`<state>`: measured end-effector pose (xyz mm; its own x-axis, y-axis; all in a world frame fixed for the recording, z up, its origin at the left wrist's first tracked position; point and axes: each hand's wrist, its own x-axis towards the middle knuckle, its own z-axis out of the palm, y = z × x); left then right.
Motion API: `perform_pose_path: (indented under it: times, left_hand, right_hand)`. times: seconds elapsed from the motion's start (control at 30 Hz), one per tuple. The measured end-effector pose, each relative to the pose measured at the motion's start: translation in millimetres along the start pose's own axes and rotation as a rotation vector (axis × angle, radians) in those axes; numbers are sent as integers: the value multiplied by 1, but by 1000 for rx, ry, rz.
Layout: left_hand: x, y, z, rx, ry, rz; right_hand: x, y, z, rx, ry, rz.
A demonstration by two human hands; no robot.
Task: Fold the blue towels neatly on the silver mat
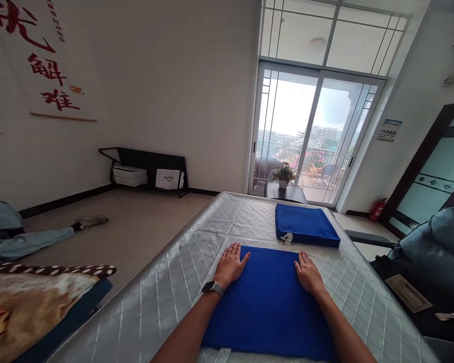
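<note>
A flat blue cloth (267, 302) lies spread in front of me, with a small white tag at its near edge. My left hand (231, 263) rests flat over its far left corner, fingers stretched out; a watch (213, 288) is on that wrist. On the far right corner lies my right hand (308, 271), also flat with its fingers extended. Just beyond my hands sits a neat stack of blue cloths (306, 223), with white tags at its near left corner. Neither hand grips anything.
Quilted silver covering (166, 287) spreads under the cloths. A potted plant (283, 175) stands on a dark chair beyond the far edge. At the left are a patterned blanket (34, 302) and a person's leg (34, 242). A dark padded seat (439, 257) is at the right.
</note>
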<state>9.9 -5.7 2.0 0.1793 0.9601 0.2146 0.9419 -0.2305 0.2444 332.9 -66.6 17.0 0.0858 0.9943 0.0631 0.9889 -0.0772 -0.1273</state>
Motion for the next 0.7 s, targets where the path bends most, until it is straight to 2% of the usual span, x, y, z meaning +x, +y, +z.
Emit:
perform_pose_path:
  times: [0.23, 0.43, 0.7]
  left_hand:
    - [-1, 1, -2, -6, 3, -3]
    - [0, -1, 0, -2, 7, 3]
    - [0, -2, 3, 35, -12, 23]
  right_hand:
    - [-11, -5, -7, -4, -6, 18]
    - [-25, -5, -1, -1, -30, 33]
    - [-28, -7, -1, 44, -22, 42]
